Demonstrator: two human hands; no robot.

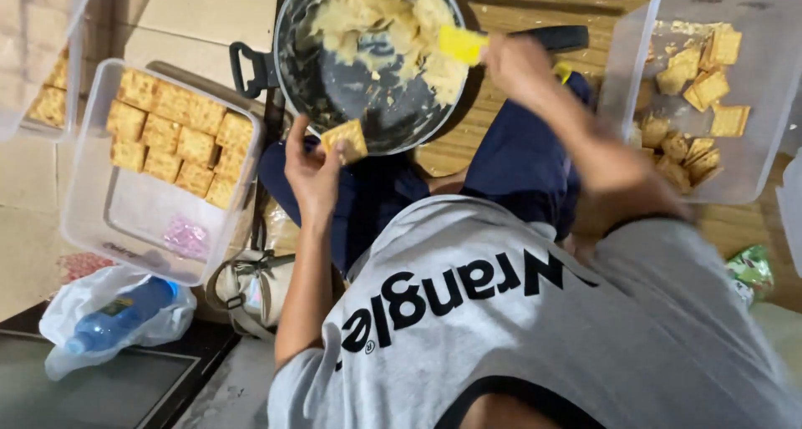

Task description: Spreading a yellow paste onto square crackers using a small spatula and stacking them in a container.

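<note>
A: What is being shown of the surface and surroundings?

B: A slatted wooden floor is being sat on. A clear plastic container of loose square crackers is being kept at the right, and a clear plastic container of neatly rowed crackers at the left. A blue plastic bottle in a white bag is lying lower left.

A: How is the pan appearing?

B: A round dark metal pan is being held over the lap, with pale yellow paste heaped at its far side.

A: And the hands?

B: A square golden cracker is being pinched at the pan's near rim by the left hand, fingers closed on it. A yellow spatula is being gripped in the closed right hand, its blade touching the paste.
</note>
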